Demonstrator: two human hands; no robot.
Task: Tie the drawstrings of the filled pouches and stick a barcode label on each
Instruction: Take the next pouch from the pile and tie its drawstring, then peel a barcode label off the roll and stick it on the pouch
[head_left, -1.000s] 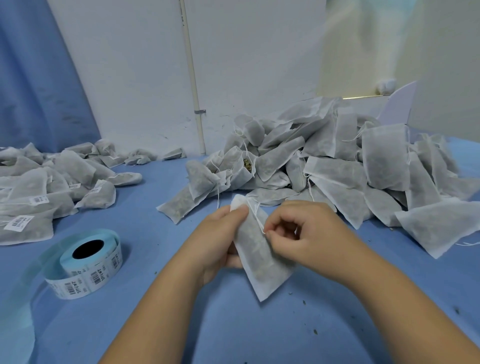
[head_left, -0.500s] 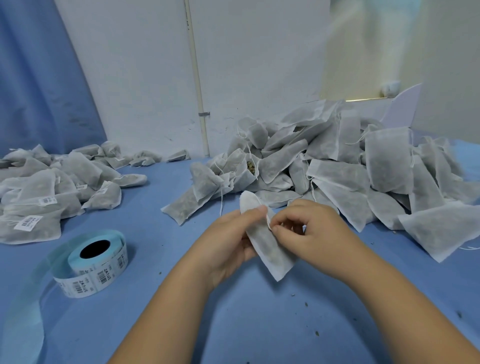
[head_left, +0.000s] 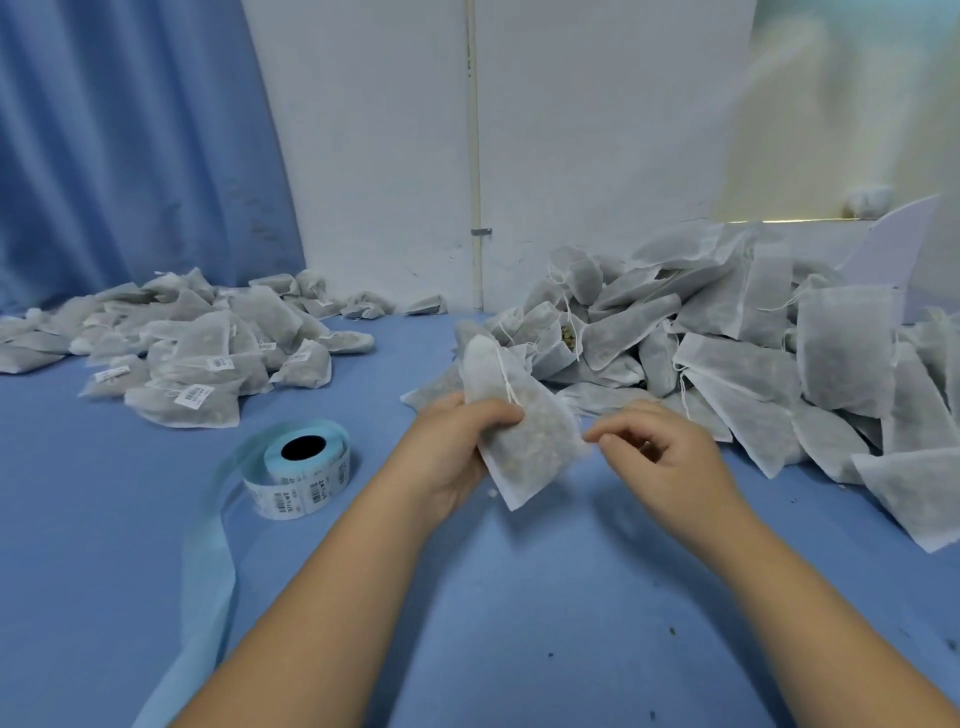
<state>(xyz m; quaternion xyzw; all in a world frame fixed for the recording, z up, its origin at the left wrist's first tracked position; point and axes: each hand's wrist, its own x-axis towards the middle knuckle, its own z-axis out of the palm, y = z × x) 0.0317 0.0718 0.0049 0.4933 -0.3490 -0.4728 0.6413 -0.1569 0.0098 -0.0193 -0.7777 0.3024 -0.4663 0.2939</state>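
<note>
One pouch (head_left: 524, 441) is gripped by the left hand (head_left: 457, 447) above the tabletop (head_left: 519, 597), its drawstring (head_left: 506, 379) dangling. The right hand (head_left: 670, 457) curls just beside it; blur hides any pinch. One label roll (head_left: 301, 467) stands near left. Two piles overlap beyond counting: labelled heap (head_left: 208, 353) far left, unlabelled heap (head_left: 727, 338) right

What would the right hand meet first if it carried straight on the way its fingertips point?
The pouch gripped by the left hand. The right hand aims its fingertips leftward at the pouch's right edge. Blur hides whether they touch it already.
</note>
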